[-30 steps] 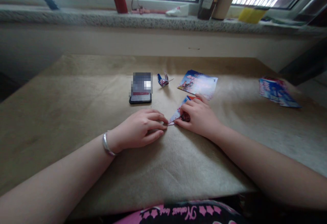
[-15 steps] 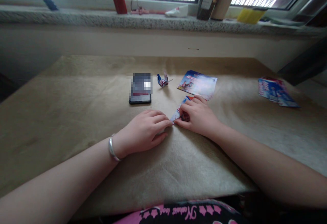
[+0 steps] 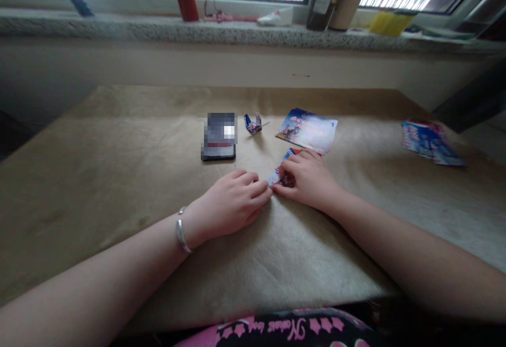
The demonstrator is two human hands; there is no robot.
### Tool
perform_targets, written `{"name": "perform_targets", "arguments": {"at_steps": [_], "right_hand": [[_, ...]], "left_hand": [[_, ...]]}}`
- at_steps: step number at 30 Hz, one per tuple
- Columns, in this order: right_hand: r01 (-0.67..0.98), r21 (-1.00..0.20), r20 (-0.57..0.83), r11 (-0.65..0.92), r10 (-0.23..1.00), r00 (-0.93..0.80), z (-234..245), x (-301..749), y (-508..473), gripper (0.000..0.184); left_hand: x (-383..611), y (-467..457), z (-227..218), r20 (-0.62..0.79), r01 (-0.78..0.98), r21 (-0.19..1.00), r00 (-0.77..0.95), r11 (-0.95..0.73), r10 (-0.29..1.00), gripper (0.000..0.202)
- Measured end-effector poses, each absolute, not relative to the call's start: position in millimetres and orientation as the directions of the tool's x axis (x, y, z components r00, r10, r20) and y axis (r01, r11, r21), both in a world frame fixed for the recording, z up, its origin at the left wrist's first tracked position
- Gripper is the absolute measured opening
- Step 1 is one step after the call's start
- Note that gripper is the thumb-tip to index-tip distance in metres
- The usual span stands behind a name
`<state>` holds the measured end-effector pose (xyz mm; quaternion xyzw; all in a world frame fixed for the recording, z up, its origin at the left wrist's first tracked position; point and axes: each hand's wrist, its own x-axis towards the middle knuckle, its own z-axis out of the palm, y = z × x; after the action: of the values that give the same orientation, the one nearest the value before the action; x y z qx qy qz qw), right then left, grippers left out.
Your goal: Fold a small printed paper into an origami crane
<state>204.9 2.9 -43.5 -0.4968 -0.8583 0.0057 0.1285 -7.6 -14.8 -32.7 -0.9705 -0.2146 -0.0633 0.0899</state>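
Note:
A small folded sheet of printed paper (image 3: 275, 176), blue, white and red, lies on the table between my hands. My right hand (image 3: 310, 179) is closed on it, fingers curled over its right part and thumb near its lower corner. My left hand (image 3: 237, 203), with a silver bangle at the wrist, has its fingers together and their tips at the paper's near left corner. Part of the paper is hidden under the right hand. Just beyond stands a folded paper figure (image 3: 253, 125) with raised points, like a crane.
A phone (image 3: 219, 152) with a blurred screen lies left of the paper figure. A stack of printed square sheets (image 3: 312, 131) is beyond my right hand. More blue printed papers (image 3: 432, 144) lie far right. The windowsill (image 3: 158, 28) holds a red container (image 3: 187, 4) and other items.
My left hand has moved slightly right and its fingers have drawn closer together at the paper's corner. The right hand stays on the paper. The view has shifted a little.

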Motion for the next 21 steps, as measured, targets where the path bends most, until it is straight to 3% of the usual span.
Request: {"name": "perform_targets", "arguments": {"at_steps": [5,15,21], "right_hand": [[0.853,-0.147,0.211,0.5,0.859,-0.467,-43,207,2,0.029],[0.855,-0.154,0.204,0.496,0.862,-0.463,-47,208,2,0.03],[0.846,-0.163,0.218,0.507,0.855,-0.47,-49,210,1,0.029]], "left_hand": [[-10,-11,-32,0.184,0.399,-0.114,0.909,-0.91,0.375,0.026],[-18,-6,-35,0.175,0.431,0.08,0.882,-0.899,0.438,0.027],[-22,-6,-32,0.147,0.444,0.127,0.876,-0.887,0.46,0.03]]}}
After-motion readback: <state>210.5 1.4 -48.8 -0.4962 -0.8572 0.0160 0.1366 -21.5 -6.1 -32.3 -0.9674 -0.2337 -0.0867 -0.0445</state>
